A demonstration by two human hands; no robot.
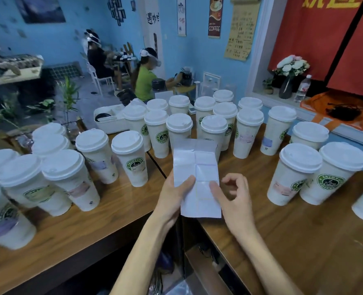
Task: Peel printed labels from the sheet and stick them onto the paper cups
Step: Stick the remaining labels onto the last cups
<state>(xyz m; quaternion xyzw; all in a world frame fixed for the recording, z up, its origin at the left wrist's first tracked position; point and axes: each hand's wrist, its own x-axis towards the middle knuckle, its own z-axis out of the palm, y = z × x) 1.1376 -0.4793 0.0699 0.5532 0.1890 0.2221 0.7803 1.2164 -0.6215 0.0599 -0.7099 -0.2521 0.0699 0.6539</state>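
White label sheet [197, 179] pinched at its left edge by left hand [172, 194], right hand [231, 196] thumb pressing its right edge, above wooden counter [282, 231] crowded with lidded white paper cups [131, 158].

Both hands [206, 194] raised, seemingly pinching.

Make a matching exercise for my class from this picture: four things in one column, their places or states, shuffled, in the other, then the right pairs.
Things
1. label sheet
2. white flowers
3. water bottle
4. white tray

Places or states
A. in a dark vase on the ledge
B. behind the cups, at the table's far left
C. held in both hands
D. upright on the ledge, beside the vase

Pairs: 1-C, 2-A, 3-D, 4-B
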